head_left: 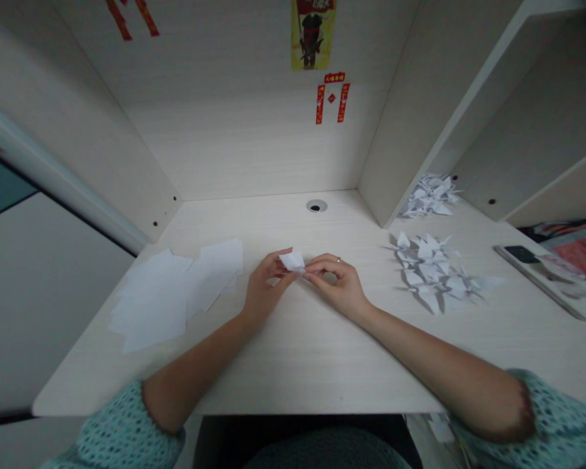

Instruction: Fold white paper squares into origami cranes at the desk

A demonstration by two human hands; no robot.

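A small piece of folded white paper (293, 261) is held just above the desk in front of me. My left hand (267, 281) pinches it from the left, thumb below and fingers behind. From the other side my right hand (338, 281) grips its lower right edge between thumb and fingertips; a ring shows on one finger. The fingertips hide part of the folds. Left of my hands lie loose white paper sheets (156, 296), overlapping in a spread pile. To the right, several folded paper cranes (427, 267) are grouped together on the desktop.
More folded white paper pieces (430, 194) sit behind the upright partition (395, 156). A tablet or phone-like device (557, 277) lies at the right, near red and dark cloth (581, 251). A round cable hole (316, 206) is at the desk's back.
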